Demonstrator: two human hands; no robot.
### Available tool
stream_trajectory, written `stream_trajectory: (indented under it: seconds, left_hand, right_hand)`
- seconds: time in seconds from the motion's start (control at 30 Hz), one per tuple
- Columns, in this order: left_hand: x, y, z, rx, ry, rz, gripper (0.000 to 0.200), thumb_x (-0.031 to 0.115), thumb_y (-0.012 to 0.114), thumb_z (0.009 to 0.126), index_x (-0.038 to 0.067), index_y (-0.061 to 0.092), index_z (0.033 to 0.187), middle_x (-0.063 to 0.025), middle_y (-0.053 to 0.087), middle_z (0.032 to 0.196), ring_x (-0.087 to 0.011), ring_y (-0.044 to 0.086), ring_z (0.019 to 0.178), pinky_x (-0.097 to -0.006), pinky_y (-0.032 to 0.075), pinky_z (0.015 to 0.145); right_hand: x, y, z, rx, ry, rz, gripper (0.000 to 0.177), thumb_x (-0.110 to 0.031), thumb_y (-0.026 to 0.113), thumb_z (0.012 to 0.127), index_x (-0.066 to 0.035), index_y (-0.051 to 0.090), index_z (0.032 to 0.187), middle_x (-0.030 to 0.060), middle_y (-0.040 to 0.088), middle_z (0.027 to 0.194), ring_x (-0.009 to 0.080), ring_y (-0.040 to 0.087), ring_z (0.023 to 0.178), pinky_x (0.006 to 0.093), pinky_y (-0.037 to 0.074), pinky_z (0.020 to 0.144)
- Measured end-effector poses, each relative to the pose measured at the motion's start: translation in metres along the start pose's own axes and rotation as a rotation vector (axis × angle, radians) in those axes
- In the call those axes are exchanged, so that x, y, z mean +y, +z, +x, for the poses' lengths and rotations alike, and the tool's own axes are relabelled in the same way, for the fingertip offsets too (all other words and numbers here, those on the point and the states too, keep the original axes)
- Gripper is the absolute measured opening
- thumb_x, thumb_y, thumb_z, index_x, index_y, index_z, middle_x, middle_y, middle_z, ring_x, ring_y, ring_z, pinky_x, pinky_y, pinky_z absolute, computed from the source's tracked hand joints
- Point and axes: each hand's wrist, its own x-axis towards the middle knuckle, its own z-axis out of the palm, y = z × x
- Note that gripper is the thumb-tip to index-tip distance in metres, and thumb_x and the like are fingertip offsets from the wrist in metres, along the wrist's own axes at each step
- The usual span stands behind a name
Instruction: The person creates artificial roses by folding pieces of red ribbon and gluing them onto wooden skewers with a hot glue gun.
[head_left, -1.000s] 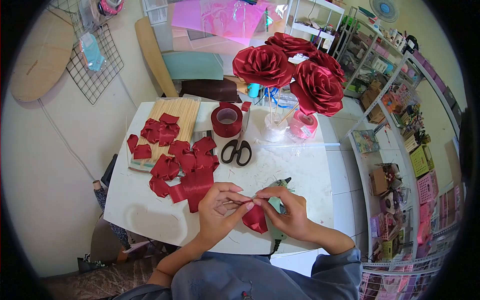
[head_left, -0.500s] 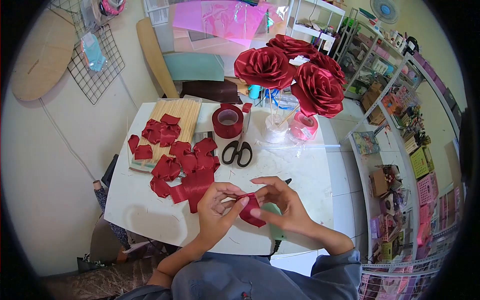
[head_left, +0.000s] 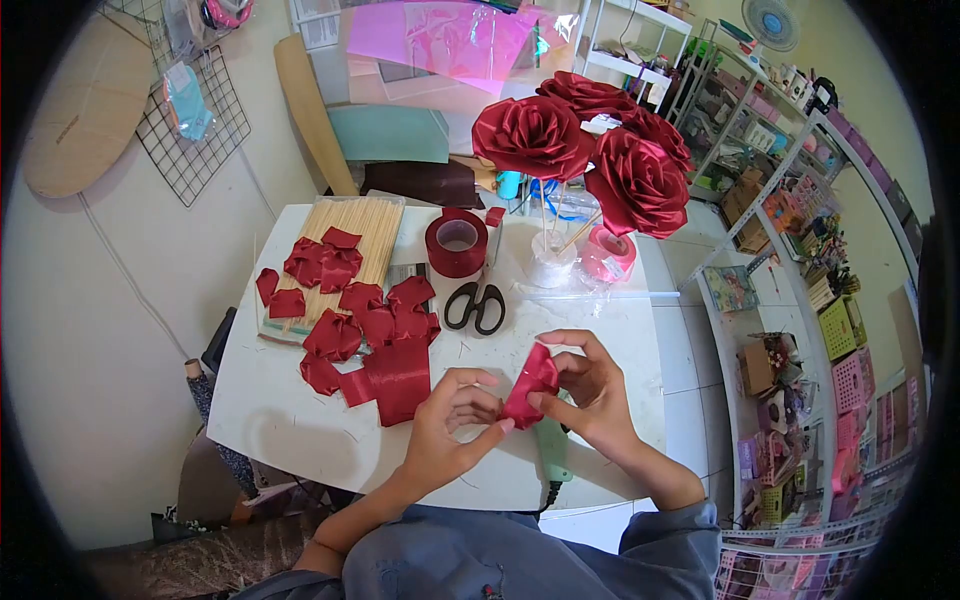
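Right hand (head_left: 597, 395): thumb and fingers closed on a red ribbon piece (head_left: 527, 388), pinching its right side; the index finger arches above.
Left hand (head_left: 447, 430): fingers curled and parted from the thumb, half open; the thumb tip sits at the ribbon piece's lower end; whether it grips there, one cannot tell.
Ribbon piece: raised at lower center of the frame, between the hands, slanted and creased.
Glue gun (head_left: 553, 455): pale green, on the white table (head_left: 300, 440), just below the ribbon piece in the frame; partly hidden.
Cut ribbon (head_left: 402, 375): red pieces left of center; some rest on the wooden sticks (head_left: 370, 230).
Scissors (head_left: 475, 308): black handles toward the wearer, near the ribbon roll (head_left: 440, 260), center of the frame.
Ribbon roses (head_left: 637, 185): large red blooms on thin stems, upper right of center; near them, a pink roll (head_left: 612, 248).
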Motion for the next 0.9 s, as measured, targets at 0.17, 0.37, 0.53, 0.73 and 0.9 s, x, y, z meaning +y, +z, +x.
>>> stream_trajectory:
  seconds: [0.17, 0.37, 0.53, 0.73, 0.9]
  left_hand:
    - [0.005, 0.000, 0.000, -0.059, -0.035, -0.039, 0.037, -0.001, 0.063, 0.071, 0.002, 0.042, 0.101, -0.0050, 0.058, 0.072, -0.0092, 0.058, 0.071, -0.0214, 0.046, 0.068]
    - [-0.003, -0.003, 0.000, -0.022, 0.019, 0.014, 0.033, -0.001, 0.064, 0.071, 0.002, 0.045, 0.098, -0.0050, 0.059, 0.070, -0.0089, 0.058, 0.068, -0.0208, 0.048, 0.064]
    - [-0.001, -0.003, -0.001, -0.048, 0.027, 0.030, 0.033, -0.002, 0.064, 0.071, 0.002, 0.046, 0.098, -0.0049, 0.059, 0.069, -0.0087, 0.058, 0.067, -0.0211, 0.048, 0.064]
    - [0.009, -0.003, -0.001, -0.147, -0.055, -0.043, 0.039, 0.001, 0.066, 0.070, -0.001, 0.046, 0.104, -0.0075, 0.059, 0.078, -0.0105, 0.058, 0.073, -0.0231, 0.048, 0.069]
    - [0.007, -0.003, 0.001, -0.139, -0.173, -0.189, 0.034, 0.002, 0.064, 0.072, -0.003, 0.050, 0.102, -0.0082, 0.059, 0.084, -0.0115, 0.058, 0.077, -0.0233, 0.047, 0.071]
  right_hand:
    - [0.002, 0.001, -0.001, -0.088, 0.025, -0.010, 0.041, 0.005, 0.060, 0.070, -0.004, 0.044, 0.107, 0.0037, 0.057, 0.080, 0.0092, 0.054, 0.078, 0.0244, 0.040, 0.075]
    - [-0.003, -0.003, -0.001, -0.134, 0.032, 0.017, 0.032, 0.001, 0.061, 0.073, -0.002, 0.050, 0.103, 0.0042, 0.057, 0.083, 0.0091, 0.053, 0.078, 0.0242, 0.040, 0.076]
    - [-0.005, -0.004, -0.001, -0.034, 0.084, 0.013, 0.018, -0.002, 0.059, 0.077, -0.001, 0.056, 0.095, 0.0035, 0.057, 0.085, 0.0083, 0.053, 0.079, 0.0229, 0.041, 0.075]
    - [0.001, -0.005, -0.001, -0.012, 0.036, -0.009, 0.016, -0.002, 0.058, 0.077, -0.001, 0.058, 0.093, 0.0038, 0.058, 0.086, 0.0079, 0.053, 0.079, 0.0218, 0.043, 0.071]
    - [-0.001, -0.001, -0.004, -0.002, -0.036, -0.090, 0.014, 0.001, 0.057, 0.076, -0.001, 0.060, 0.090, 0.0052, 0.059, 0.084, 0.0087, 0.054, 0.077, 0.0220, 0.045, 0.067]
